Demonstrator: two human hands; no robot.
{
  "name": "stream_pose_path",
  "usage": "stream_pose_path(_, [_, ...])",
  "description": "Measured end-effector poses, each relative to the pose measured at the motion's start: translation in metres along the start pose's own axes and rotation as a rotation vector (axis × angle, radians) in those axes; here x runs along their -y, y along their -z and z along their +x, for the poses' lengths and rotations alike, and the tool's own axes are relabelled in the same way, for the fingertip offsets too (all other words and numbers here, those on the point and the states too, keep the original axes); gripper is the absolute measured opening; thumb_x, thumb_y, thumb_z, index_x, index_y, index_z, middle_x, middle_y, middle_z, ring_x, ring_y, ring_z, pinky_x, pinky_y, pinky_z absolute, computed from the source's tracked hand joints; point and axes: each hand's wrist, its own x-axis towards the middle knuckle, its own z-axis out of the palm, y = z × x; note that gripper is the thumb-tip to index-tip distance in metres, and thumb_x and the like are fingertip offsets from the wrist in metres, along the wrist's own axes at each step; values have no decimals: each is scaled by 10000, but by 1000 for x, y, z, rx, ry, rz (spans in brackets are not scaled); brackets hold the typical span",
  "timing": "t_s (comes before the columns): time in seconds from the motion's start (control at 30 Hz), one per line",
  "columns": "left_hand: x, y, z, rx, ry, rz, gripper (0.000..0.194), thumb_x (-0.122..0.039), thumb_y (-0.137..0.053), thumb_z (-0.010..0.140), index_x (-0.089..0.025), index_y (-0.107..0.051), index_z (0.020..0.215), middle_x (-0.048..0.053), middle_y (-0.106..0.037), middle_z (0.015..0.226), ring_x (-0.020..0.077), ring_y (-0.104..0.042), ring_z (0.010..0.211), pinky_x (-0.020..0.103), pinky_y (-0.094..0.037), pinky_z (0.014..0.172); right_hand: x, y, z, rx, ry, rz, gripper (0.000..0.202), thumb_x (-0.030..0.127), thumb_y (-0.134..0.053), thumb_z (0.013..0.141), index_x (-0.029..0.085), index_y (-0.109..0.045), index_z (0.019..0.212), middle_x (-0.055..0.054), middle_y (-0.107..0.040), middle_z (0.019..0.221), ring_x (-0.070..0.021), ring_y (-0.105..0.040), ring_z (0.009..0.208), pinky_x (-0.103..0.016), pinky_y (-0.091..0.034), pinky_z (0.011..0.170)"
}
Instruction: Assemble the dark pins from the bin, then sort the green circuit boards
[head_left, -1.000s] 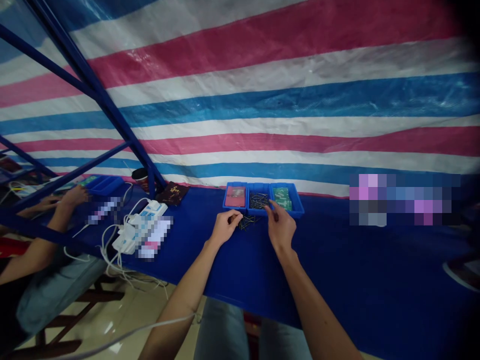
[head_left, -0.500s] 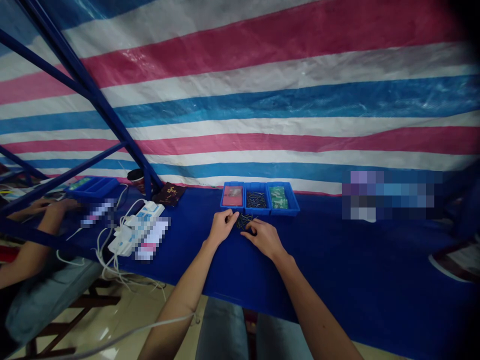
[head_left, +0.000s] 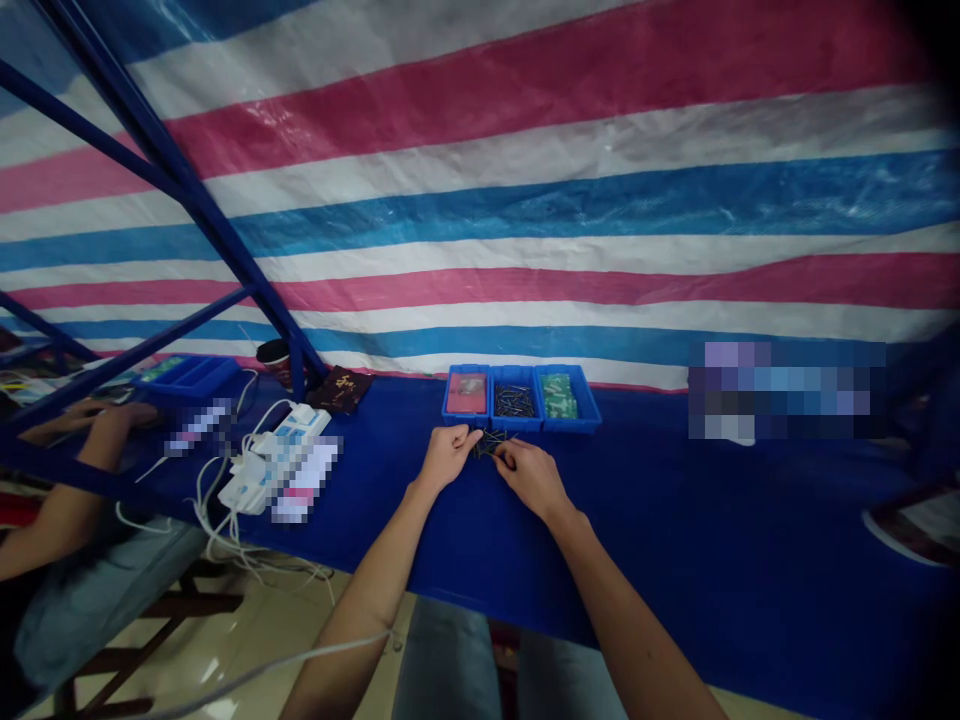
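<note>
A small heap of thin dark screws (head_left: 490,441) lies on the blue table in front of the blue bins, between my two hands. My left hand (head_left: 448,455) is closed at the heap's left side, thumb and forefinger pressed together; what they hold, if anything, is too small to make out. On the right, my right hand (head_left: 531,478) pinches at the heap's edge, its fingertips on the screws. Just behind stand three joined blue bins: the left bin (head_left: 447,408) holds a pink packet (head_left: 466,393), the middle one more dark screws (head_left: 515,402), the right one green-and-white packets (head_left: 558,396).
A white power strip (head_left: 274,455) with tangled cables lies left, beside a blurred-out flat object (head_left: 306,482). Behind it are a dark brown packet (head_left: 341,388) and a cup (head_left: 274,358). Another person's arm (head_left: 105,440) and a blue tray (head_left: 191,375) are at far left, past a blue metal frame (head_left: 217,240).
My right hand's thumb and fingers have come together at the heap, where they were apart before. My left hand stays nearly in place. The screws in the heap lie slightly differently.
</note>
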Motion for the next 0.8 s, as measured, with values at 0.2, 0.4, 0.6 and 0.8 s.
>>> stream_pose_path(0.2, [-6,3,-1,-31,63,-116,569,-546,-504,927,-194,-177,620,-55,-172,597,90,-203,545,254,-234,540,-2,0,1,-18,-1,57,72,192,-597,856,234,-648,827,28,-588,727,-119,-539,615,-240,-282,544])
stream_pose_path(0.4, [-10,5,-1,-35,37,-83,558,-514,-513,931,-191,-192,609,-59,-182,586,88,-213,543,254,-235,544,-6,-1,2,-91,-3,133,73,210,-579,835,218,-638,794,31,-536,652,-130,-520,591,-245,-325,573])
stream_pose_path(0.6, [-18,6,-1,17,-1,-42,454,-474,-580,901,-174,-384,623,-65,-311,571,82,-296,540,231,-290,560,-7,1,3,-206,19,204,108,246,-560,844,209,-630,771,24,-519,635,-133,-508,588,-244,-364,587])
stream_pose_path(0.8, [-22,8,-2,71,-66,-81,234,-383,-620,898,-160,-653,963,18,-630,799,113,-485,649,222,-376,607,-2,7,4,-318,-10,295,144,288,-558,863,198,-646,796,17,-519,630,-129,-464,542,-253,-382,567])
